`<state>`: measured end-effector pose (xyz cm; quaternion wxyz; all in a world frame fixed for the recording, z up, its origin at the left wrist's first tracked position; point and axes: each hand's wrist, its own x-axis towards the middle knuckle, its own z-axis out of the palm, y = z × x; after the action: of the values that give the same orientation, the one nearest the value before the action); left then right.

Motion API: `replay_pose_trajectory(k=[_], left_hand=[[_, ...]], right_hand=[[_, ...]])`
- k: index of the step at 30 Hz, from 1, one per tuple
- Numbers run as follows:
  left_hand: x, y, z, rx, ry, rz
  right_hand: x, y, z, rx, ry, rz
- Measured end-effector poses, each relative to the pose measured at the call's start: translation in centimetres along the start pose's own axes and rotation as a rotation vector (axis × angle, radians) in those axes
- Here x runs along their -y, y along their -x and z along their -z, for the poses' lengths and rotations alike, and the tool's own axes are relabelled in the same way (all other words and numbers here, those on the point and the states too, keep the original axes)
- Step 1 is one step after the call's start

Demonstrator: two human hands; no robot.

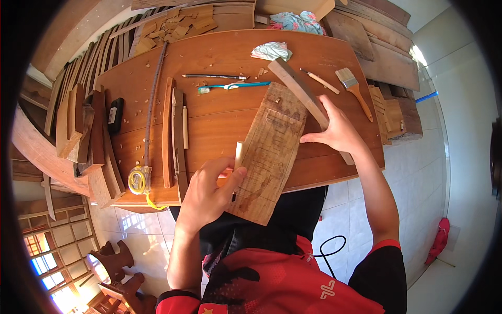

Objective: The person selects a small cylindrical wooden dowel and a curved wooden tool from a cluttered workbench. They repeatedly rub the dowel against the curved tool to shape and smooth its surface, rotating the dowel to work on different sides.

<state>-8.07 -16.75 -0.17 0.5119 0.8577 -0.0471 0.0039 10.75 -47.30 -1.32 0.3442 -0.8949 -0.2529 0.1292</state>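
My left hand [209, 191] is closed around a slim tool with a pale round handle [239, 153]; a short dark end shows below the fingers. Its thumb rests by the left edge of a worn wooden board [272, 157]. That board lies aslant over the table's near edge, its lower end above my lap, with a small chip on its upper part. In my right hand [337, 128] is a long squared wooden bar [298, 86], gripped between thumb and fingers. The bar slants across the board's upper right side.
On the wooden table [219, 120] lie a teal toothbrush [235, 86], a pencil [212, 76], a paintbrush [355, 94], a pale-handled tool [320, 80], a crumpled cloth [272, 51] and a tape measure [139, 179]. Wood strips [168, 133] stretch along the left. Stacked planks [83, 128] flank the table.
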Motion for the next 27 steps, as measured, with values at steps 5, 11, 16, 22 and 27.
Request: replay_pose_trajectory(k=[5,11,16,22,27], left_hand=[[-0.4,1.0,0.0,-0.005,0.110,0.184],[-0.3,1.7,-0.8,-0.108,0.110,0.215],[-1.0,1.7,-0.8,-0.111,0.053,0.225],[-1.2,-0.2,-1.4,-0.159,-0.090,0.111],[-0.7,-3.2,-1.7,-0.081,-0.128,0.040]], right_hand=[[1.0,-1.6,-0.1,0.053,0.025,-0.036],[0.9,-2.8,-0.3,0.085,0.037,-0.030],[1.1,-2.8,-0.4,0.077,0.042,-0.022],[0.7,-1.2,0.2,-0.005,0.046,0.038],[-0.3,2.6,0.7,-0.168,0.046,-0.077]])
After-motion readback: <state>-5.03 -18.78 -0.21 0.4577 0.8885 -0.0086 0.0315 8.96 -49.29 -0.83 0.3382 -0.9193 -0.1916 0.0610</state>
